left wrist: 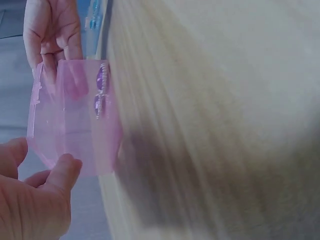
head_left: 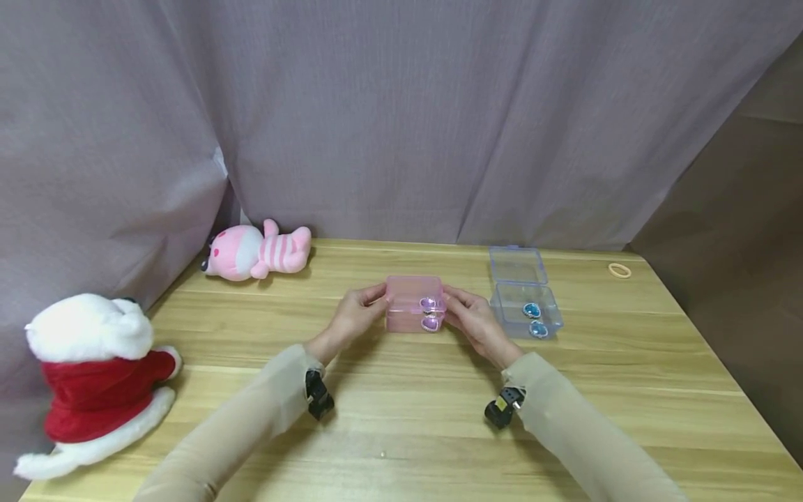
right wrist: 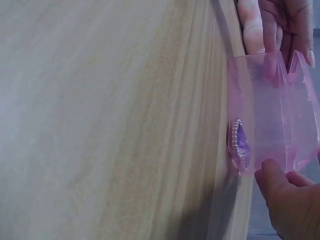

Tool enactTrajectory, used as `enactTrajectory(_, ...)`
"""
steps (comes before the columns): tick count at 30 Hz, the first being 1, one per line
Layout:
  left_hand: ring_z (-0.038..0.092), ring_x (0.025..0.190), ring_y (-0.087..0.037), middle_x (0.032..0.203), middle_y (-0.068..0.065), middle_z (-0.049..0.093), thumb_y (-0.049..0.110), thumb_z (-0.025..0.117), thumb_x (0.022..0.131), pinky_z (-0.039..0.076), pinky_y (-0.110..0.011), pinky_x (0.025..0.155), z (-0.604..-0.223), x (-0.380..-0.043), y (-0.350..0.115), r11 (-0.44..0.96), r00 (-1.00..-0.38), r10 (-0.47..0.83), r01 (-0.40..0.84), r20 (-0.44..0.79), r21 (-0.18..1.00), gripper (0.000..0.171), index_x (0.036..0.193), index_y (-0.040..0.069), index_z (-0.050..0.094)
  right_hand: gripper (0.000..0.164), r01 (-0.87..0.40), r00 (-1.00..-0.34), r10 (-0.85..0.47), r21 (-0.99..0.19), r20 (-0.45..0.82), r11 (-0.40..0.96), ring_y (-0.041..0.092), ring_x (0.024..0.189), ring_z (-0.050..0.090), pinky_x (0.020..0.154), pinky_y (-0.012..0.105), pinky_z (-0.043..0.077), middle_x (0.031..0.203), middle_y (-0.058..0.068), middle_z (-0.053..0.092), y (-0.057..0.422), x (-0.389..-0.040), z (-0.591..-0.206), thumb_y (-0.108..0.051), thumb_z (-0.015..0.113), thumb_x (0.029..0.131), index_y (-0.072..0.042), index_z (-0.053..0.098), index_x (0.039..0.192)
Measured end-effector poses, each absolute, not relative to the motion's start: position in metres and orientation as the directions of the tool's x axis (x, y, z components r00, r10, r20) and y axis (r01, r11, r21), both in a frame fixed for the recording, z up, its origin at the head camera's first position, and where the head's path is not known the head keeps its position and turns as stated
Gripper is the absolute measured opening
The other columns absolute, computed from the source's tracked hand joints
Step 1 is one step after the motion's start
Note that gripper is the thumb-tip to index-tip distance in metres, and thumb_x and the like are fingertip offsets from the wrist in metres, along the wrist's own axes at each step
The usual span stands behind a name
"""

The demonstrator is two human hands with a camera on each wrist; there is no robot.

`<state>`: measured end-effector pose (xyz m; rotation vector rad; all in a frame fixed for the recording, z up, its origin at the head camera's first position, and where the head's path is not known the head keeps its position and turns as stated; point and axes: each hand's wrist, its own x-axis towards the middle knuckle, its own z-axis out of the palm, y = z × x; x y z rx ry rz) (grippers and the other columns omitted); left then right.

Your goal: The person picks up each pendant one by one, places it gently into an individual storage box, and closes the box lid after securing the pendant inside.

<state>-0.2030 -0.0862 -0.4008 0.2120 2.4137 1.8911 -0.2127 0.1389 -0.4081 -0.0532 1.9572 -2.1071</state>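
"So, what are the two hands doing?"

"Pinching. The left hand grips the left end of a translucent pink plastic box between thumb and fingers, and the right hand does the same at the right end."

"And where exactly is that box?"

"Right between the hands, in the far half of the desk. Its pink lid lies over the top; whether it is fully closed, I cannot tell."

"What does it hold?"

"Two purple jewels with pale beaded rims, towards the right end."

"And just past the right hand?"

"A clear bluish plastic box, apart from the pink one. Its raised lid leans at the back, and two blue jewels lie inside. Farther right, near the desk's far corner, is a yellowish ring."

"Out to the left?"

"A pink striped plush toy lies near the far edge, well apart from the left hand. Nearer, at the left edge, is a white plush animal in a red coat."

"Behind it all?"

"A greyish-purple curtain."
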Motion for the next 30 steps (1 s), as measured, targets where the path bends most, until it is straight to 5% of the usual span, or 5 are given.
enactTrajectory(11,0.056,0.116,-0.03,0.126,-0.021,0.057,0.006,0.057,0.092,0.05,-0.032,0.092,-0.4067,-0.2001,-0.0818,0.156,-0.995,0.083,-0.047,-0.061,0.987,0.037,0.127,-0.006,0.053,0.044,0.154,-0.967,-0.214,-0.987,-0.14,-0.048,0.035,0.132,0.037,0.101,0.027,0.041,0.145,0.026,0.033,0.1374,-0.2143,-0.4121,0.001,0.043,0.097,0.011,0.032,0.139)
enactTrajectory(30,0.053,0.119,-0.034,0.129,-0.025,0.053,0.004,0.056,0.092,0.05,-0.03,0.093,-0.4098,-0.1998,-0.0803,0.104,-0.994,0.088,-0.059,-0.068,0.993,0.039,0.128,-0.01,0.05,0.046,0.108,-0.967,-0.228,-0.993,-0.115,0.043,0.034,0.132,0.039,0.102,0.03,0.039,0.145,0.024,0.034,0.1387,-0.2117,-0.4146,-0.003,0.046,0.097,0.009,0.033,0.139)
